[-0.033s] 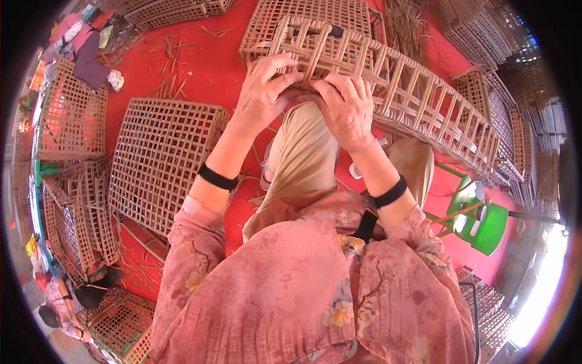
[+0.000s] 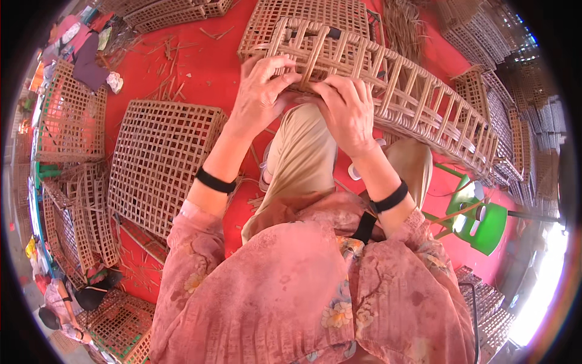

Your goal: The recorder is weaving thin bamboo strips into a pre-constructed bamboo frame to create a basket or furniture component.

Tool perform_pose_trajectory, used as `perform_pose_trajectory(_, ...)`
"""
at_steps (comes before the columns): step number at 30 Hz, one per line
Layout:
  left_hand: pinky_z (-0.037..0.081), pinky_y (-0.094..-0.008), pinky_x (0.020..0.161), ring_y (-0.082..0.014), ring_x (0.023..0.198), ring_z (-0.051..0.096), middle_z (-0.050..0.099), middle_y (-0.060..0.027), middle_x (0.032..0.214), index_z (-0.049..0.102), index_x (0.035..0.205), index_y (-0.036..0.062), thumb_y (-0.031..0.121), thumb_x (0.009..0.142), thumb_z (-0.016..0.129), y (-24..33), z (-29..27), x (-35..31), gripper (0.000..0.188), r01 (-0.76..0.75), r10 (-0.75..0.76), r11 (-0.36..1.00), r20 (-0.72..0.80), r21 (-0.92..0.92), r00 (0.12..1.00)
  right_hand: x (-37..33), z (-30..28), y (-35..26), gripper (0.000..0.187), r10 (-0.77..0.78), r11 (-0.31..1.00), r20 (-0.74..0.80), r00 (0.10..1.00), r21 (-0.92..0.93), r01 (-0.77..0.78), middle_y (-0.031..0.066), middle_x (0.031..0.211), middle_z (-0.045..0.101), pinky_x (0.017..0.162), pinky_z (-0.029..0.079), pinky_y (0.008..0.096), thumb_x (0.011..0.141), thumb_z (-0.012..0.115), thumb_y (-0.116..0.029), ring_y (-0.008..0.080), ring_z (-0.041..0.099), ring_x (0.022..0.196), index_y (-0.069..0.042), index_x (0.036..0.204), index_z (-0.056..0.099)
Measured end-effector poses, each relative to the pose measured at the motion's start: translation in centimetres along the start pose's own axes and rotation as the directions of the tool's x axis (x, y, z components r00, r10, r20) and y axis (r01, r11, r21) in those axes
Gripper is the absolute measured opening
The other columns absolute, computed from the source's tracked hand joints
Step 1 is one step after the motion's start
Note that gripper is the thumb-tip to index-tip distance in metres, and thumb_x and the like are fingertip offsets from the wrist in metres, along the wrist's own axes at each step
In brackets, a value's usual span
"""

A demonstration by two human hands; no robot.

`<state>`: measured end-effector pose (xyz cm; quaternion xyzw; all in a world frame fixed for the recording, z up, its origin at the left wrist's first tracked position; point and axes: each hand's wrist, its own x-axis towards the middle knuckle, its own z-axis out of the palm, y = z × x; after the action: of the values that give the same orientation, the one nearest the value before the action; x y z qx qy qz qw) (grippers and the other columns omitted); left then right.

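Note:
A long woven rattan basket side or frame, with open uprights between braided edges, slants from top centre toward the right. Both my hands work at its near left end, above my knee. My left hand has its thumb and fingers pinched together at the lower braided edge. Close beside it, my right hand curls its fingers over the same edge, thumb and forefinger pressed to the weave. The fingertips partly hide the cane strips between them. Another lattice basket panel lies behind the frame.
A large lattice basket stands on the red floor to the left, with cane scraps scattered near it. More baskets stand at the far left. A green plastic stool is at the right. Another person sits at the lower left.
The view has shifted very slightly. Both hands stay at the same edge of the rattan frame, with only a tiny movement of the fingers.

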<state>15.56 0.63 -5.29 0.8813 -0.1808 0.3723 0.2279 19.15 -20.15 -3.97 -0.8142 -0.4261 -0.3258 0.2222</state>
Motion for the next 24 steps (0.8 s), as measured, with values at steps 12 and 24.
perform_pose_trajectory(12,0.039,-0.0447,0.098,-0.0269,0.110,0.053,0.058,-0.0021,0.115,0.070,0.114,0.0154,0.016,0.067,0.086,6.1,2.5,1.6,0.049,-0.042,0.039,0.999,0.093,0.031,0.995,-2.4,-7.3,2.6,0.049,0.196,0.975,0.146,0.970,-0.138,-0.176,0.0047,0.107,0.059,0.094,0.045,0.0398,0.065,0.081,-0.006,0.0272,0.055,0.106,-0.011,0.111,0.065)
perform_pose_trajectory(24,0.040,-0.0423,0.096,-0.0255,0.107,0.055,0.058,-0.0042,0.116,0.072,0.118,0.0165,0.013,0.069,0.084,8.9,4.6,1.9,0.050,-0.013,0.011,0.999,0.062,0.029,0.998,-2.0,-6.9,4.4,0.036,0.124,0.992,0.091,0.988,0.005,-0.125,0.0058,0.089,0.058,0.084,0.047,0.0409,0.062,0.083,-0.013,0.0281,0.053,0.092,-0.009,0.089,0.060)
